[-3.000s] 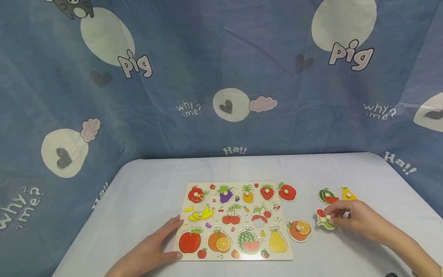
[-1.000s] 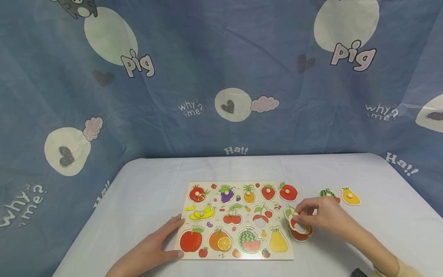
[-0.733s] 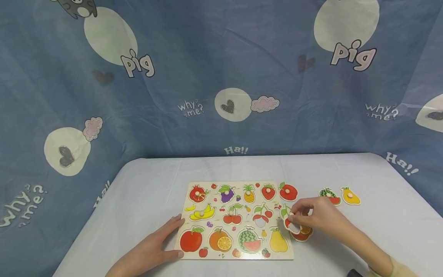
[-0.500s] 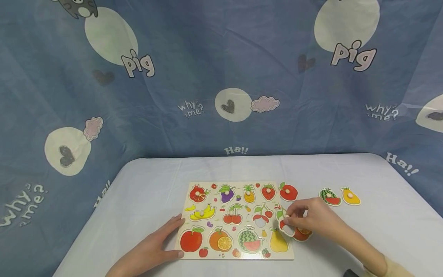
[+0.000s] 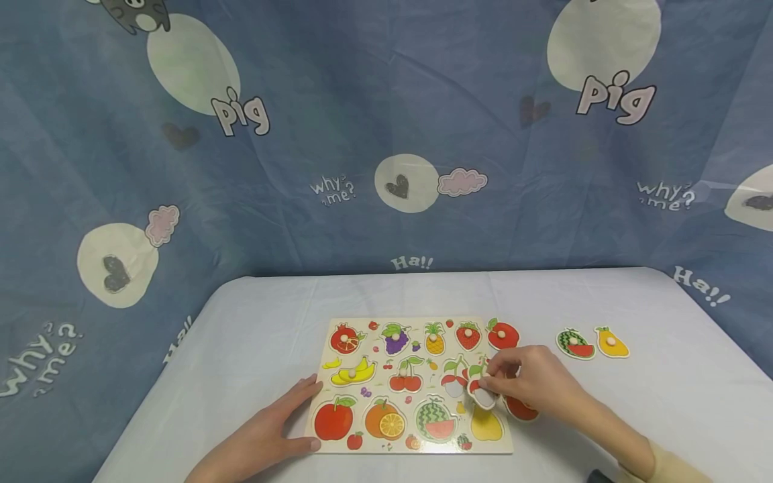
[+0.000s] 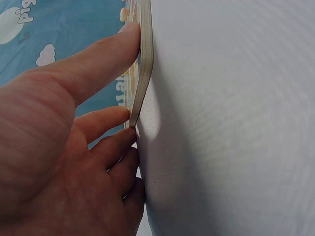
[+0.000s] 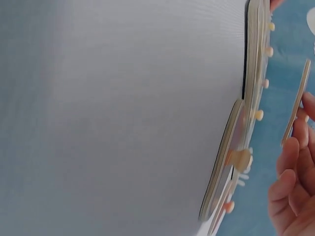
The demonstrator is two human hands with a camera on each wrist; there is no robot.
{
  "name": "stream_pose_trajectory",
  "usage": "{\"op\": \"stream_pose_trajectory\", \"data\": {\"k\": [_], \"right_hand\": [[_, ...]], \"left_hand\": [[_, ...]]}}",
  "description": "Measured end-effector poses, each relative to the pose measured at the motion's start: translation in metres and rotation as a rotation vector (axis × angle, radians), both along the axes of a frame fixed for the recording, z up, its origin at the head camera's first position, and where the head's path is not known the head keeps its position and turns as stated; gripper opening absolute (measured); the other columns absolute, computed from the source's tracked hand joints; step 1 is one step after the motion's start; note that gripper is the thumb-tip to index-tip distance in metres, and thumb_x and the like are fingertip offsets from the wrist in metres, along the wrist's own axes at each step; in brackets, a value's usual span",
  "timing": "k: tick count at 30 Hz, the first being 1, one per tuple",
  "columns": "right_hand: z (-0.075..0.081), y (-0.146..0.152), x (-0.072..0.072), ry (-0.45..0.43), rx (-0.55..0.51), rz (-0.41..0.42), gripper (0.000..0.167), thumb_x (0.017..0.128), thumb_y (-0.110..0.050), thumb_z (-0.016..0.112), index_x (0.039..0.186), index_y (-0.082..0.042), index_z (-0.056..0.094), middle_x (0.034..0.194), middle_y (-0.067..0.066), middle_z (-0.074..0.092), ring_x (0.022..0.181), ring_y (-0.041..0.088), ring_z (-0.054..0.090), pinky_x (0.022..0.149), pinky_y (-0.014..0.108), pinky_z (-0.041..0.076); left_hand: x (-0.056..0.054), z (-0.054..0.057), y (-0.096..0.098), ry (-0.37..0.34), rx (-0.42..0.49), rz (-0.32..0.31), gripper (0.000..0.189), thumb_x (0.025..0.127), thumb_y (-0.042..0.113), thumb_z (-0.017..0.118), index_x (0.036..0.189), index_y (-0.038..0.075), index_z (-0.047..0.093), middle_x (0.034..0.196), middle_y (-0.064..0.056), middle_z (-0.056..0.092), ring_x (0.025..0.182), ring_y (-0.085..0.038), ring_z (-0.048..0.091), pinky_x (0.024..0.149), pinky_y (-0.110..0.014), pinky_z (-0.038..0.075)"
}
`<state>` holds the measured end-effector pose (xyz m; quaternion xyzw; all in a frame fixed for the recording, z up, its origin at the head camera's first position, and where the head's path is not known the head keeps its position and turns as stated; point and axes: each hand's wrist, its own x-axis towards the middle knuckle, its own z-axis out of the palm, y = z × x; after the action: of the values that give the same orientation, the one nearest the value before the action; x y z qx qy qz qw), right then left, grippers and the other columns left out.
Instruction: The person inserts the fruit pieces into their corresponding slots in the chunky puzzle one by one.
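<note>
Head cam: lower rt, R hand [image 5: 537, 379] is pinching prob. light, stiff piece [image 5: 483, 397] by knob [image 7: 305, 118], likely best hold; relaxed L hand [image 5: 260, 433] touching board [image 5: 380, 384].

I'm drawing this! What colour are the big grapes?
Purple; the big grapes show best in the head view.

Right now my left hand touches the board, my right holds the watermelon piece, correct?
No: your right hand holds a red and white piece; the head view shows the watermelon piece on the table. Your left hand touches the board.
</note>
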<state>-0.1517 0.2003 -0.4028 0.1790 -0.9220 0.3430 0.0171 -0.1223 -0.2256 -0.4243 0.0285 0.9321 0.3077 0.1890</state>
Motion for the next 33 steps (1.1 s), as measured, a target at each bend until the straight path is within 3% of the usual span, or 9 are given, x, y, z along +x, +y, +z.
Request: {"op": "stream_pose_trajectory", "data": {"k": [6,14,26,33], "right_hand": [[0.000,-0.009,0.000,-0.023,0.003,-0.020,0.018,0.077,-0.039,0.083,0.074,-0.030,0.069,0.063,-0.018,0.057,0.063,0.003,0.054,0.056,0.023,0.046],[-0.004,-0.016,-0.005,0.023,0.035,-0.020,0.018,0.076,-0.035,0.085,0.072,-0.030,0.069,0.061,-0.020,0.055,0.059,0.002,0.050,0.054,0.023,0.044],[-0.007,-0.023,-0.013,-0.039,0.078,-0.062,0.019,0.077,-0.038,0.083,0.071,-0.029,0.068,0.060,-0.019,0.056,0.061,0.004,0.050,0.055,0.026,0.042],[-0.009,-0.027,-0.017,-0.014,0.117,-0.055,0.018,0.076,-0.037,0.084,0.069,-0.032,0.068,0.059,-0.020,0.054,0.060,0.003,0.049,0.054,0.025,0.041]], "left_hand": [[0.000,0.000,0.000,-0.001,-0.001,0.002,0.095,0.067,0.046,0.086,0.149,0.025,0.044,0.155,-0.004,0.037,0.132,-0.028,0.042,0.099,-0.061,0.043],[-0.001,-0.001,0.000,0.001,-0.002,0.001,0.095,0.067,0.047,0.086,0.149,0.025,0.044,0.155,-0.003,0.038,0.132,-0.028,0.042,0.099,-0.061,0.043],[0.000,0.000,0.001,-0.002,0.008,-0.005,0.095,0.067,0.046,0.086,0.149,0.023,0.043,0.155,-0.004,0.037,0.133,-0.029,0.041,0.101,-0.061,0.041],[0.000,0.001,0.000,0.000,0.010,-0.007,0.096,0.067,0.047,0.086,0.149,0.023,0.044,0.155,-0.005,0.037,0.133,-0.029,0.041,0.101,-0.061,0.041]]}}
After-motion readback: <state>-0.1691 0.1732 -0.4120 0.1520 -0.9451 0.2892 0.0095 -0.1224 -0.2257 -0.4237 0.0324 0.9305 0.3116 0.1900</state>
